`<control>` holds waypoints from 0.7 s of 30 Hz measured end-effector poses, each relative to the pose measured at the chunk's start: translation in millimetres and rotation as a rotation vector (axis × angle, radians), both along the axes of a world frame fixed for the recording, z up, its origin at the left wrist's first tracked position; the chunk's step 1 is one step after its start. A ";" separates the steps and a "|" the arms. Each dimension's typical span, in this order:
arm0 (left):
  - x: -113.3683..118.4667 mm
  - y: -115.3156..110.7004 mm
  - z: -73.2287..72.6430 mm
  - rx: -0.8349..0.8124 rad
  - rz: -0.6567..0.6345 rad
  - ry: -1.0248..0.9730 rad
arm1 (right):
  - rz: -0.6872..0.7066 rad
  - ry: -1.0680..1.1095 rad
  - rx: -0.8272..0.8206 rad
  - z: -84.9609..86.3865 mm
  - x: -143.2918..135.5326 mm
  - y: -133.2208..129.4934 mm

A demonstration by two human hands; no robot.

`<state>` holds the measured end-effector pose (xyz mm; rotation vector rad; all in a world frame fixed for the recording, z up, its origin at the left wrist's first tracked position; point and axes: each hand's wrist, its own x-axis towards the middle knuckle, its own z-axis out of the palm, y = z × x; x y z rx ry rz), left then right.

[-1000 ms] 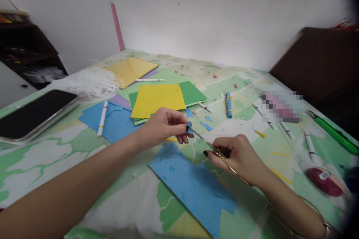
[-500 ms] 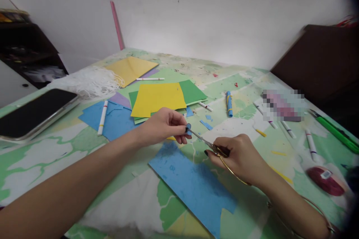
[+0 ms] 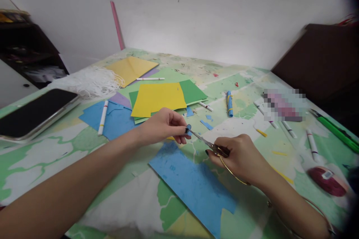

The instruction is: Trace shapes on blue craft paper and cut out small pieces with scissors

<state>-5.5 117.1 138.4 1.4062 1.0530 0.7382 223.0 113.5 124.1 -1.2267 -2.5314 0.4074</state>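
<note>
Between thumb and fingertips, my left hand (image 3: 165, 125) pinches a small blue piece of paper (image 3: 189, 128). My right hand (image 3: 238, 157) is closed round the handles of a pair of scissors (image 3: 206, 142), whose blades point left and meet the edge of that small piece. Whether the blades are fully closed is too small to tell. Below both hands lies a larger blue sheet (image 3: 193, 186) with notches cut from its edges. Beyond my left hand are a yellow sheet (image 3: 158, 99) and green sheets (image 3: 193, 91), stacked together.
On the left are a phone (image 3: 36, 110), white yarn (image 3: 86, 82) and a marker (image 3: 103, 117) on blue paper. Blue scraps (image 3: 206, 124) and a rolled blue piece (image 3: 229, 104) lie beyond my right hand. At right are a green cutter (image 3: 338, 132) and dark red yarn (image 3: 327, 181).
Both hands stay almost where they were, with the scissor blades still at the small blue piece. The objects on the table have not visibly moved.
</note>
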 end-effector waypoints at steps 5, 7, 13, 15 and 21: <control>-1.2 1.0 -0.7 -0.006 0.007 0.007 | 0.002 -0.003 0.009 -0.6 0.2 -0.2; -1.2 1.7 -1.0 -0.009 0.017 0.001 | 0.002 0.003 0.009 -0.2 0.5 -0.2; -1.8 2.9 -1.8 -0.005 0.004 -0.033 | 0.003 0.038 -0.001 0.7 2.3 -0.1; -1.9 2.6 -1.7 0.003 0.020 -0.059 | -0.003 0.055 -0.017 1.0 2.5 0.2; 0.3 0.0 -3.7 -0.039 0.133 -0.149 | -0.018 0.144 -0.180 1.1 1.2 2.0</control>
